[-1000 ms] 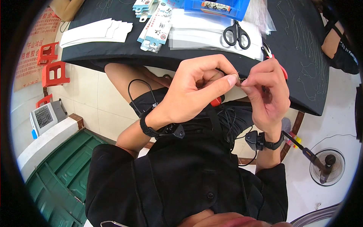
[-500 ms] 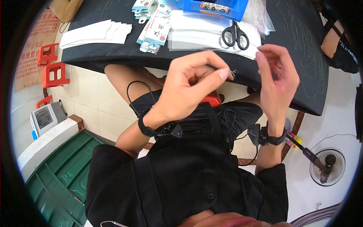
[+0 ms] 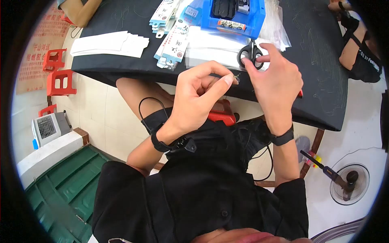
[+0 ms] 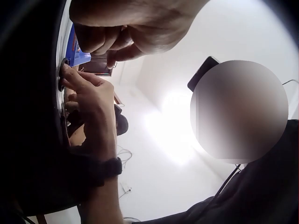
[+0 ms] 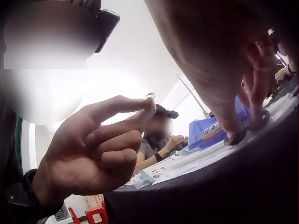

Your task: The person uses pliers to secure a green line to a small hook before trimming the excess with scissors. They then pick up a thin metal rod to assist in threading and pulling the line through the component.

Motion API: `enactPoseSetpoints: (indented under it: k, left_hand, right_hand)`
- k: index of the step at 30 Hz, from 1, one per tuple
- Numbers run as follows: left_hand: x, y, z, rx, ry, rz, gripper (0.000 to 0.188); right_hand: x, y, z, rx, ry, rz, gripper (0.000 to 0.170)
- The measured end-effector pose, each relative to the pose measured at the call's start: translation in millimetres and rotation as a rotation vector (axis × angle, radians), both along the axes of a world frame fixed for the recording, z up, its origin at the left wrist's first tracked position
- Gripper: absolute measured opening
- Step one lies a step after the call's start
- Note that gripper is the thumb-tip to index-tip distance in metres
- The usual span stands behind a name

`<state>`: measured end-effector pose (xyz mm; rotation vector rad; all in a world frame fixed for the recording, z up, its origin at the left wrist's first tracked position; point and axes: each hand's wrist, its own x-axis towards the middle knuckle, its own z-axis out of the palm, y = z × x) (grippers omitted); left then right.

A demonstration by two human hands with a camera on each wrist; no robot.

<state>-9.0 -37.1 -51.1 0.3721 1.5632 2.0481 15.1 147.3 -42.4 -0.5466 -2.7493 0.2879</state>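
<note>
My left hand (image 3: 198,95) pinches a small tangle of thin line (image 3: 236,77) between thumb and index finger, in front of the table edge. In the right wrist view the left hand (image 5: 100,147) shows a tiny looped piece (image 5: 150,95) at its fingertips. My right hand (image 3: 277,85) is over the black scissors (image 3: 250,55), thumb and index finger at the two handle rings. The right wrist view shows the right hand's fingers (image 5: 231,123) down at the rings. The scissors lie on clear plastic sleeves (image 3: 198,54).
A blue bin (image 3: 253,28) stands behind the scissors. Printed packets (image 3: 174,44) and white cards (image 3: 109,44) lie to the left on the black table (image 3: 320,81). Loose threads spread at the right. Other people's arms (image 3: 349,50) are at both far corners.
My right hand has left the line at the left fingertips and moved up and left to the scissors. The left hand has shifted slightly left, still pinching the small tangle.
</note>
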Motion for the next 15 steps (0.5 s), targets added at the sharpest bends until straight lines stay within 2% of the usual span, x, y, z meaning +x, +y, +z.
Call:
enactPoseSetpoints:
  k: [9,11,15]
  left_hand:
    - [-2,8,-13,-0.110,0.171,0.029,0.015]
    - [-5,13,-17,-0.078,0.144,0.023,0.016]
    - [-7,24,-17,-0.059,0.166,0.024,0.017]
  right_hand:
    - [41,9,11,-0.202,-0.027,-0.008,0.035]
    - [50,9,14,-0.331,-0.044,-0.062,0.033]
    - [62,14,0,-0.271,0.030,-0.034,0.032]
